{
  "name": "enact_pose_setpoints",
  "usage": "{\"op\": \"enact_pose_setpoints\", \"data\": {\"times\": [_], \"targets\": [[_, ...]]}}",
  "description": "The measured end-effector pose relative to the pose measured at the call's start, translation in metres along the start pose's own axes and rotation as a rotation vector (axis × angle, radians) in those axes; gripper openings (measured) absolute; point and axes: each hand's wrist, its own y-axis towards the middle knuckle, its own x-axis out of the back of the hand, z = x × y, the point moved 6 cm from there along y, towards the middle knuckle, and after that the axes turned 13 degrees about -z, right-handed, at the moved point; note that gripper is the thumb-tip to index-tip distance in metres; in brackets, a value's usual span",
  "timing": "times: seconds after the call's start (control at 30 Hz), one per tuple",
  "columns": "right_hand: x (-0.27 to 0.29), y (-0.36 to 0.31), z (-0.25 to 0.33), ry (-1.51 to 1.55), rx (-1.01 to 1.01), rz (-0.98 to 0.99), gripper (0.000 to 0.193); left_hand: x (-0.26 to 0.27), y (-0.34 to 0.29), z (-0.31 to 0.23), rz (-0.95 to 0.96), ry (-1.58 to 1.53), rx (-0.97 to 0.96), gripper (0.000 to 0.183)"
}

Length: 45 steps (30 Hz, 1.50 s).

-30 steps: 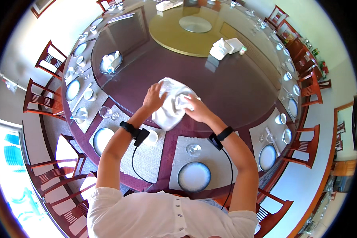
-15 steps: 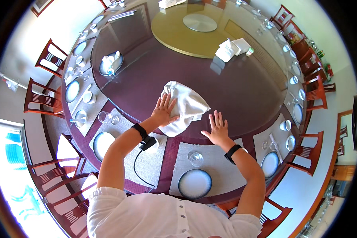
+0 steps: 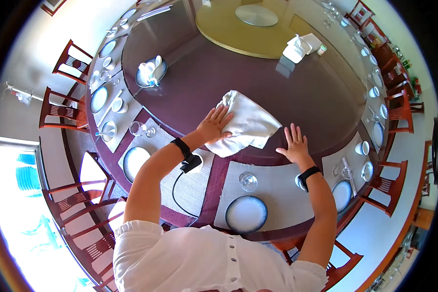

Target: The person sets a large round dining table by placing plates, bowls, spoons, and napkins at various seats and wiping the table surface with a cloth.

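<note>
A crumpled white cloth napkin (image 3: 246,124) lies on the dark glass of a big round table (image 3: 306,97). My left hand (image 3: 215,124) rests flat on the napkin's left part, fingers spread. My right hand (image 3: 293,144) lies flat on the bare glass just right of the napkin, fingers apart, holding nothing. Both wrists carry black bands, and a cable runs from the left one.
In front of me sit a woven placemat (image 3: 277,192) with a blue-rimmed plate (image 3: 246,214) and an upturned glass (image 3: 248,181). More place settings ring the table. A yellow turntable (image 3: 238,24) fills the centre, with folded napkins (image 3: 299,46) by it. Red chairs (image 3: 58,114) surround the table.
Both hands held the napkin up a second ago. It now lies on the table, my left hand pressing it and my right hand off it on the glass.
</note>
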Motion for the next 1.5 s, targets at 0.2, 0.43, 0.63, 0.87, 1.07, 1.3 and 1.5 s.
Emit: {"op": "enact_pose_setpoints", "data": {"times": [0.2,0.43,0.63,0.87,1.07,1.3,1.5], "targets": [[0.018,0.002,-0.036,-0.086,-0.089,0.163,0.1,-0.002,-0.026,0.04,-0.037,0.063,-0.014,0.083],[0.056,0.018,-0.006,-0.189,-0.032,0.048,0.085,-0.004,-0.058,0.079,-0.054,0.067,0.014,0.085],[0.033,0.026,0.093,0.01,0.275,0.027,0.084,-0.005,-0.06,0.065,-0.117,0.036,-0.053,0.083],[0.029,0.016,0.034,-0.002,0.196,0.164,0.083,-0.003,-0.069,0.07,-0.079,0.05,-0.06,0.081],[0.019,0.018,0.007,-0.066,0.171,0.177,0.081,0.005,-0.094,0.082,-0.045,0.073,-0.086,0.081],[0.018,0.016,-0.038,-0.085,0.026,0.285,0.078,0.014,-0.099,0.077,-0.109,0.031,-0.154,0.08],[0.042,0.021,-0.051,0.375,-0.18,0.393,0.081,0.011,-0.098,0.056,-0.1,-0.017,-0.158,0.084]]}}
